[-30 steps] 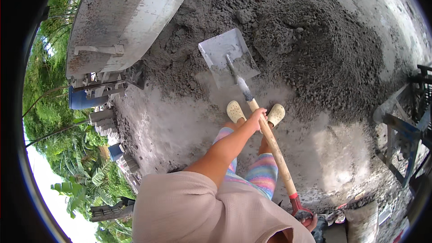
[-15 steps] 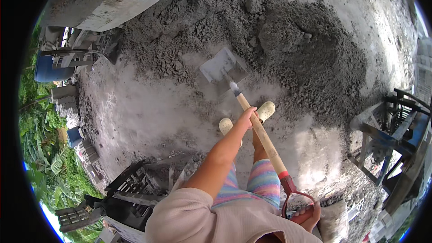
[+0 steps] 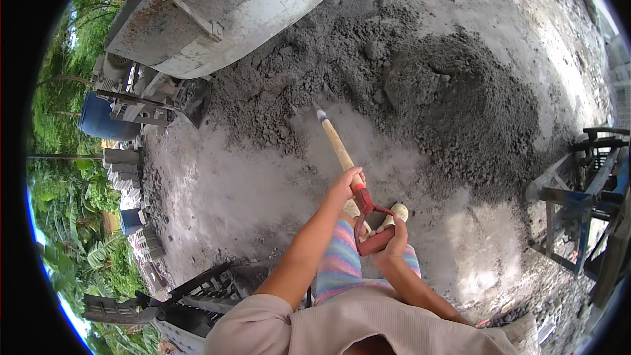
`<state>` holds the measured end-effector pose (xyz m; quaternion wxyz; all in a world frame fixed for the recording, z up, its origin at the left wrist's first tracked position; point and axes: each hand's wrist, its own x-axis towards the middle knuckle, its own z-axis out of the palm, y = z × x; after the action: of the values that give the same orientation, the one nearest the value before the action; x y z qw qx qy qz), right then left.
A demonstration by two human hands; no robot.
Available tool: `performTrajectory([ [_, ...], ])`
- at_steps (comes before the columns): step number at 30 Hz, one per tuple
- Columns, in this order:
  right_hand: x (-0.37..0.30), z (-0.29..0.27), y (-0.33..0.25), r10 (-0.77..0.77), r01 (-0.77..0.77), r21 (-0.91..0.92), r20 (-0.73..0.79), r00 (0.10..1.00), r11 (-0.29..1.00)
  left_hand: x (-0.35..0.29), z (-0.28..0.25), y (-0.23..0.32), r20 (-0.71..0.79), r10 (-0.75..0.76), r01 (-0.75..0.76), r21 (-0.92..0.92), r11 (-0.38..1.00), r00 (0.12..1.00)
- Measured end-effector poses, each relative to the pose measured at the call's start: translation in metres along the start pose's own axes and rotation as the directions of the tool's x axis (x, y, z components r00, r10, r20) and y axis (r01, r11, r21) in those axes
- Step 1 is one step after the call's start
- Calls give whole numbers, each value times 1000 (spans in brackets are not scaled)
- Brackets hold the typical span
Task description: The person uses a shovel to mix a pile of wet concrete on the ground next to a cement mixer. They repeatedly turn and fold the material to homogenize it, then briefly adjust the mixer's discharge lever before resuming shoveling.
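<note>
I hold a shovel [image 3: 338,145] with a pale wooden shaft and a red D-shaped handle. Its metal blade is pushed into the edge of a grey, crumbly heap [image 3: 289,85], and loose material covers most of it. My left hand [image 3: 347,183] is closed round the shaft just above the red collar. My right hand [image 3: 392,240] grips the crossbar of the D-handle, close in front of my legs. Both my forearms reach forward, the left one stretched out straighter.
Beyond the heap at the far left stands a large, rusty, pale metal drum [image 3: 230,20]. A blue barrel [image 3: 108,118] and stacked blocks [image 3: 125,171] line the left side. A blue metal frame [image 3: 582,200] stands at the right, a dark slatted one [image 3: 197,289] near left.
The shovel has moved forward and its blade has gone into the heap. My right hand has come forward and left with the handle; my left hand is now nearer the red collar.
</note>
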<state>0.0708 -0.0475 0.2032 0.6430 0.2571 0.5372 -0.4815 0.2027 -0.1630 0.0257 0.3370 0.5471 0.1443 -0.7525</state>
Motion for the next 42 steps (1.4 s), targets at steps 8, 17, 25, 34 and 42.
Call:
performTrajectory([
  [8, -17, 23, -38, 48, -48, 0, 30, 998, 999, 0, 29, 9, -94, -2, 13, 118, 993, 996],
  [17, 92, 88, -108, -204, 213, -22, 203, 958, 977, 123, 96, 66, -128, 143, -131, 92, 987, 981],
  [25, 100, 49, -87, -197, 196, -15, -120, 973, 980, 103, 91, 41, -269, 124, -6, 402, 916, 955],
  [34, 233, -55, -106, -403, 313, -255, -574, 713, 915, 161, 14, 90, -171, -243, 296, 615, 731, 955],
  [42, 272, -85, -101, -324, 196, -261, -826, 462, 945, 306, -4, 157, -335, -267, 374, 314, 872, 904],
])
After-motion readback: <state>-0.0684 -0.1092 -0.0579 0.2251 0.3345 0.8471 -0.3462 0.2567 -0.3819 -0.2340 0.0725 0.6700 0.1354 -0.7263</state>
